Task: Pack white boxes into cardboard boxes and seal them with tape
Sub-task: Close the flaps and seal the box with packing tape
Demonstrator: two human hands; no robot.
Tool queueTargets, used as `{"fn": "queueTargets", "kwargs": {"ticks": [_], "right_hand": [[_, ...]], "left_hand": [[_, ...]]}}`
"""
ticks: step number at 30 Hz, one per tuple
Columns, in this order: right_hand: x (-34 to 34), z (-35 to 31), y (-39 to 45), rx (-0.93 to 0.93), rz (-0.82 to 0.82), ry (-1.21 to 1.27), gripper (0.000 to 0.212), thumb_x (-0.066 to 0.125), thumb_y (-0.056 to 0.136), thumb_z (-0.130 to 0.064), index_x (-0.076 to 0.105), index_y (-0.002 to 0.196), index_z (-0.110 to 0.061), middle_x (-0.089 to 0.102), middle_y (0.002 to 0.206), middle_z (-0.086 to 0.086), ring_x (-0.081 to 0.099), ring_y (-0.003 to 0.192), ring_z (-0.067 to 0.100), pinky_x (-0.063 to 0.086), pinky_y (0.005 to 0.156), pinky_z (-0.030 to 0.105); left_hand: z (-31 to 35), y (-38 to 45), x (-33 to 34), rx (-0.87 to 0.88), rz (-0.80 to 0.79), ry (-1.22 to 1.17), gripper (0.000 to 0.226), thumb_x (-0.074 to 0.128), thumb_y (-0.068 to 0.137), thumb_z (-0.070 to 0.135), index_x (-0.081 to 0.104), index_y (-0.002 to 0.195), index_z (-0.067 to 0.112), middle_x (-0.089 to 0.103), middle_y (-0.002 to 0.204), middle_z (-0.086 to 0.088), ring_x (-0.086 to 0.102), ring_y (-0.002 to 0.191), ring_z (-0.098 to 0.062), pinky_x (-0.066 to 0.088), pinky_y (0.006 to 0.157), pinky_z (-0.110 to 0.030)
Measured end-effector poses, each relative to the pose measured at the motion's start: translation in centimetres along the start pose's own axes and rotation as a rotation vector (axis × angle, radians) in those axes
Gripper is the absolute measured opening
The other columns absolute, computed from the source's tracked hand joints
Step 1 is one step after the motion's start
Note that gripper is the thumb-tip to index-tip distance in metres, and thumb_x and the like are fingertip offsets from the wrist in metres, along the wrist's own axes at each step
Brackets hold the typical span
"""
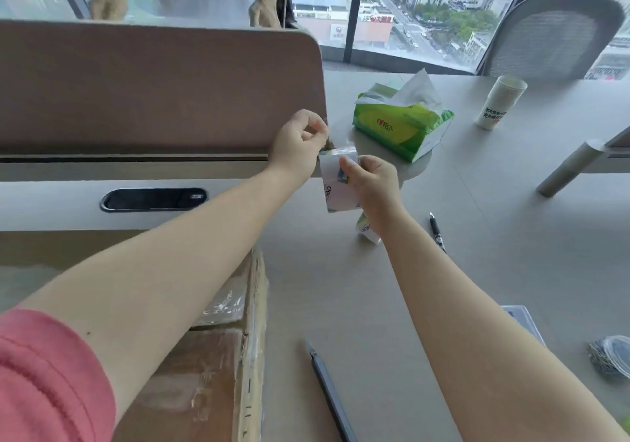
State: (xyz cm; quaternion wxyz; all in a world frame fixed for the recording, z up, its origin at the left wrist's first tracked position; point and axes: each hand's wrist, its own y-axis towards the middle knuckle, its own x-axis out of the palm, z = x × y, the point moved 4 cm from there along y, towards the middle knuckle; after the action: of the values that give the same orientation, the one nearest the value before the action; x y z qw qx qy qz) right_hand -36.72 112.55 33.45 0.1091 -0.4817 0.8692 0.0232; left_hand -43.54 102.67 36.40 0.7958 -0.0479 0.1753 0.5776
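Note:
My right hand (373,187) grips a roll of clear packing tape (335,186) held above the grey table. My left hand (300,143) pinches the free end of the tape (335,150) just above the roll, finger and thumb curled together. A cardboard box (211,366) with taped, shiny flaps lies at the lower left, partly under my left forearm. No white boxes are visible.
A grey utility knife (329,392) and a black pen (437,231) lie on the table (494,237). A green tissue pack (402,123), stacked paper cups (499,102), a tub of clips (613,360), a brown divider (153,87) and another person stand behind.

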Motion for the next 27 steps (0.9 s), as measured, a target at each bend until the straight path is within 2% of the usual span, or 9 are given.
{"fn": "queueTargets", "kwargs": {"ticks": [2,5,10,12,15,19,24,25,27], "right_hand": [[1.1,-1.8,-0.6,-0.078,-0.01,-0.052,0.038,0.057,0.089,-0.015,0.037,0.057,-0.012,0.03,0.056,0.002,0.026,0.054,0.014,0.021,0.049,0.025],[2.7,-3.7,-1.9,-0.13,-0.036,-0.087,0.039,0.058,0.087,-0.016,0.034,0.056,-0.014,0.031,0.059,0.004,0.026,0.057,0.016,0.02,0.053,0.027],[6.5,-6.0,-4.7,-0.187,-0.169,-0.188,0.029,0.057,0.089,-0.017,0.045,0.063,-0.01,0.043,0.063,0.004,0.039,0.063,0.018,0.031,0.059,0.027],[8.3,-7.2,-5.8,-0.214,-0.215,-0.203,0.026,0.056,0.089,-0.016,0.048,0.066,-0.007,0.044,0.066,0.004,0.039,0.064,0.017,0.031,0.059,0.026],[10.7,-8.8,-7.3,-0.256,-0.262,-0.242,0.033,0.056,0.089,-0.016,0.043,0.059,-0.013,0.042,0.062,0.0,0.036,0.057,0.013,0.03,0.052,0.025],[13.9,-10.5,-9.6,-0.315,-0.295,-0.296,0.021,0.056,0.088,-0.015,0.051,0.07,-0.005,0.045,0.069,0.008,0.04,0.065,0.019,0.032,0.058,0.027],[18.4,-12.7,-12.9,-0.413,-0.317,-0.52,0.026,0.057,0.087,-0.019,0.055,0.073,0.002,0.051,0.067,0.008,0.043,0.063,0.018,0.031,0.054,0.027],[19.1,-13.0,-13.4,-0.429,-0.304,-0.55,0.027,0.058,0.087,-0.021,0.059,0.078,0.004,0.057,0.071,0.011,0.047,0.067,0.021,0.035,0.058,0.027],[20.6,-13.8,-14.6,-0.464,-0.27,-0.594,0.024,0.06,0.085,-0.026,0.063,0.082,-0.003,0.063,0.075,0.008,0.054,0.075,0.023,0.041,0.07,0.029]], "left_hand": [[0.7,-1.1,-1.5,-0.024,0.038,-0.062,0.028,0.053,0.092,0.015,0.044,0.069,0.028,0.049,0.074,0.006,0.046,0.07,-0.005,0.038,0.059,-0.006],[1.1,-2.3,-5.0,-0.065,0.144,-0.152,0.024,0.058,0.09,0.019,0.047,0.069,0.027,0.053,0.097,0.001,0.047,0.086,-0.008,0.037,0.066,-0.012],[0.4,-4.2,-10.3,-0.136,0.259,-0.332,0.027,0.065,0.083,0.01,0.046,0.066,0.02,0.052,0.069,0.001,0.049,0.067,-0.011,0.04,0.066,-0.023],[0.5,-5.3,-12.3,-0.129,0.349,-0.406,0.029,0.065,0.082,0.005,0.044,0.065,0.017,0.048,0.062,0.0,0.048,0.057,-0.009,0.046,0.057,-0.017],[0.5,-6.5,-15.6,-0.141,0.41,-0.502,0.032,0.063,0.082,-0.001,0.04,0.067,0.016,0.046,0.063,0.0,0.05,0.053,-0.009,0.047,0.052,-0.012],[-0.1,-7.3,-20.7,-0.202,0.316,-0.482,0.028,0.06,0.082,-0.004,0.042,0.077,0.017,0.051,0.076,-0.004,0.054,0.059,-0.014,0.046,0.062,-0.021],[-0.4,-9.5,-26.9,-0.285,0.079,-0.213,0.022,0.057,0.085,-0.003,0.055,0.072,0.015,0.05,0.065,-0.002,0.047,0.058,-0.01,0.044,0.061,-0.021],[-0.6,-10.0,-28.1,-0.292,0.066,-0.154,0.023,0.058,0.085,-0.002,0.056,0.069,0.014,0.051,0.065,-0.002,0.047,0.057,-0.01,0.045,0.06,-0.02],[-1.1,-10.9,-30.5,-0.296,0.059,-0.069,0.024,0.059,0.086,0.0,0.057,0.066,0.014,0.053,0.066,-0.002,0.046,0.056,-0.01,0.045,0.058,-0.018]]}}
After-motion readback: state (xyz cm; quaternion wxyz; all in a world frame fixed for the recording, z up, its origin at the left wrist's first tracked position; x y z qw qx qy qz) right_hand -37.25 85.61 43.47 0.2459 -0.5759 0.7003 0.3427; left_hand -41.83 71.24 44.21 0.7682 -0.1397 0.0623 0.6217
